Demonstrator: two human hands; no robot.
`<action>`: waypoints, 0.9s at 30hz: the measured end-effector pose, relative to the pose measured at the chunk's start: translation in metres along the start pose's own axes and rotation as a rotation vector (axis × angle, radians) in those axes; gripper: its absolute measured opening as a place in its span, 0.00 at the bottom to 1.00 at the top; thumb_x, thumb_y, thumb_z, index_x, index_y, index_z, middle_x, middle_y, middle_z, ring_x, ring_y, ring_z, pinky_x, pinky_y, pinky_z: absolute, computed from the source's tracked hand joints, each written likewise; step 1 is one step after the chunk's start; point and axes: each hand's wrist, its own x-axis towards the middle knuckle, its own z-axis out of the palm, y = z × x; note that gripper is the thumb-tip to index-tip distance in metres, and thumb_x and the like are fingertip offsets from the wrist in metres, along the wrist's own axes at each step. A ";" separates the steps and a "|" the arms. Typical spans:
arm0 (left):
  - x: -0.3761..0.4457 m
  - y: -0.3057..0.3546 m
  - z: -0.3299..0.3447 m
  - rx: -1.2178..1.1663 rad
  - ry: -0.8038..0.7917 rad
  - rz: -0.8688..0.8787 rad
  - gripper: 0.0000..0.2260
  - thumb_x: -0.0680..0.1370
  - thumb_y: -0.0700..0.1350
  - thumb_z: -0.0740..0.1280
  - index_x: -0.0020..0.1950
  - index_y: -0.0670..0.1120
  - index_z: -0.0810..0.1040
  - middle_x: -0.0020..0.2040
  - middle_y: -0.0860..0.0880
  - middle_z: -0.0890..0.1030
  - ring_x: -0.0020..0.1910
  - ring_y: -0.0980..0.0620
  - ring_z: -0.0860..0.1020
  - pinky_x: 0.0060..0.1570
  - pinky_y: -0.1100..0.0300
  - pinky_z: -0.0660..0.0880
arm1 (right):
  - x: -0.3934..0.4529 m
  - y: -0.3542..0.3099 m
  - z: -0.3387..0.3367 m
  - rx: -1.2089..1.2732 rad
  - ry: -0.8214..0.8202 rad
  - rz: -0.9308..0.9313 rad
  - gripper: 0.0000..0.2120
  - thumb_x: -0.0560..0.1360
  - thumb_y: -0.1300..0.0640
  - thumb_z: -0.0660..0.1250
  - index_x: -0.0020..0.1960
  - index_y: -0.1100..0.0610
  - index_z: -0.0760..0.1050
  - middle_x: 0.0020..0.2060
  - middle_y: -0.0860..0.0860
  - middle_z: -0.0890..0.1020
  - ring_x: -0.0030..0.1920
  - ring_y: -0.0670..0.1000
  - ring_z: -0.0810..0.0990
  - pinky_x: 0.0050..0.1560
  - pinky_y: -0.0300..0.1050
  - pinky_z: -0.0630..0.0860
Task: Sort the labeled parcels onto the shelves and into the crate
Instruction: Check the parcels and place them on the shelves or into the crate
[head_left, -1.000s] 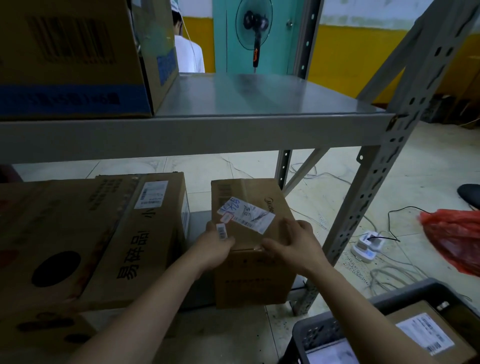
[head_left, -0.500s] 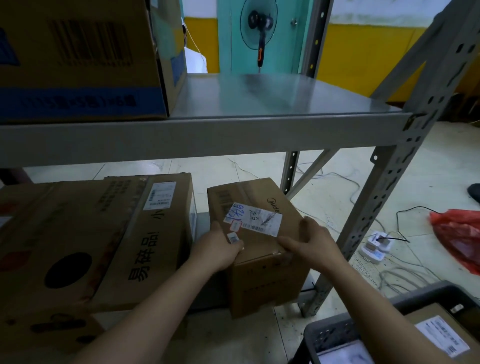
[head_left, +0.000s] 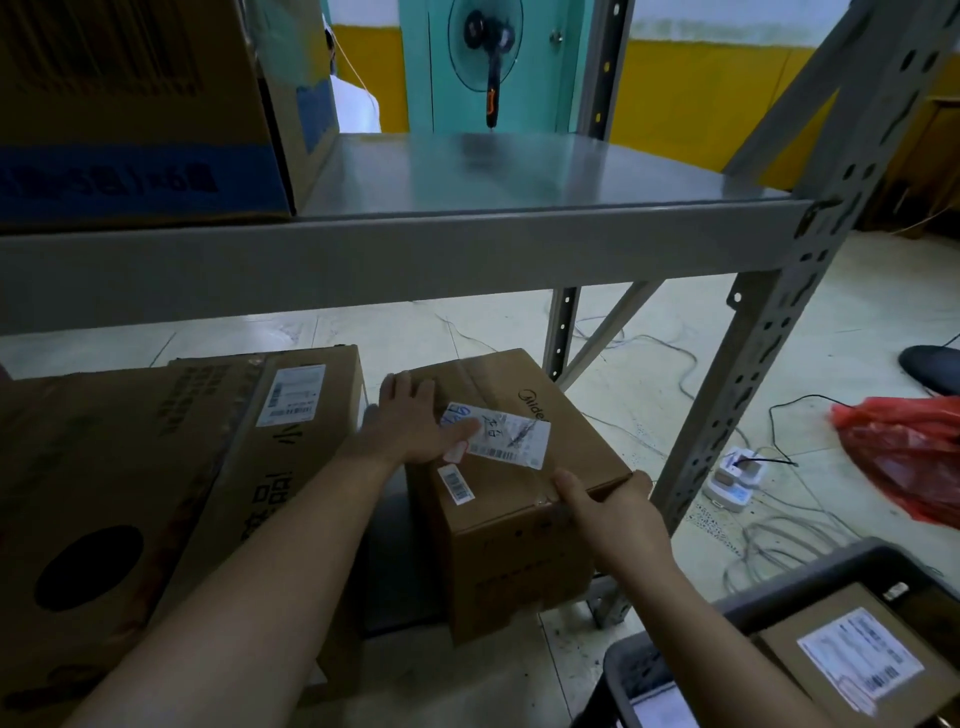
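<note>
Grey steel shelving (head_left: 415, 254) fills the frame from nine to three o'clock. Beneath its upper shelf, at eight o'clock, sits a large cardboard box (head_left: 130, 467). Just beside that, at centre, the small labeled parcel (head_left: 524, 509) stands on the lower shelf, turned askew. A dark crate (head_left: 675, 654) at five o'clock holds another parcel (head_left: 857, 660). The left hand (head_left: 415, 426) lies flat on the small parcel's top, fingers apart; the right hand (head_left: 613, 514) has its grip clamped on the parcel's near right edge.

A brown cardboard parcel (head_left: 519, 499) with a white scribbled label (head_left: 506, 436) sits skewed on the low shelf (head_left: 387, 561).
</note>
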 end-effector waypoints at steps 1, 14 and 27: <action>0.004 -0.004 -0.001 0.007 0.017 0.011 0.48 0.70 0.76 0.59 0.81 0.49 0.52 0.82 0.45 0.47 0.80 0.42 0.42 0.74 0.35 0.56 | 0.001 -0.001 0.001 0.042 0.002 0.003 0.42 0.75 0.34 0.67 0.73 0.60 0.55 0.58 0.57 0.78 0.53 0.60 0.81 0.52 0.60 0.82; -0.006 -0.033 -0.016 -0.050 0.059 0.004 0.47 0.68 0.78 0.61 0.78 0.51 0.59 0.79 0.46 0.60 0.76 0.42 0.62 0.70 0.42 0.66 | 0.022 -0.017 -0.006 0.108 0.095 -0.134 0.39 0.72 0.40 0.74 0.72 0.57 0.59 0.60 0.55 0.76 0.51 0.56 0.79 0.48 0.53 0.81; -0.037 -0.019 -0.012 -0.045 -0.034 -0.122 0.44 0.69 0.75 0.64 0.79 0.55 0.58 0.76 0.44 0.67 0.72 0.40 0.67 0.66 0.47 0.70 | 0.057 -0.043 -0.015 -0.351 0.052 -0.288 0.16 0.81 0.46 0.62 0.61 0.57 0.72 0.57 0.59 0.79 0.52 0.59 0.78 0.47 0.48 0.72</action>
